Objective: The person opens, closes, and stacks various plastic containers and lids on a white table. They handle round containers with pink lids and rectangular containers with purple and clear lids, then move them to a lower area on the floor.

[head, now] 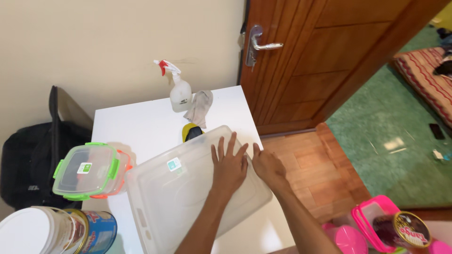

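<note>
The left hand (229,165) lies flat on the clear plastic lid (188,188) of a big container, with its fingers (231,143) spread apart and pointing away from the person. The right hand (266,167) rests just beside it, at the lid's right edge; its fingers are close together and bent over the edge, so I cannot tell how firmly they grip. The lid covers most of the near part of the white table (141,122).

Beyond the fingertips of the left hand, a yellow and black object (191,132) shows from behind the lid's far edge. Further beyond the fingertips stand a spray bottle (179,91) with a red and white trigger and a grey cloth (199,107), touching each other near the wall. Well to the left of the fingers are two stacked boxes, the upper one with green clips (87,170) and the lower one with orange clips (123,170). Nearer to the person than these boxes stands a tin with a white lid (44,231). To the right of the right hand's fingers there is a wooden door (320,56).
</note>
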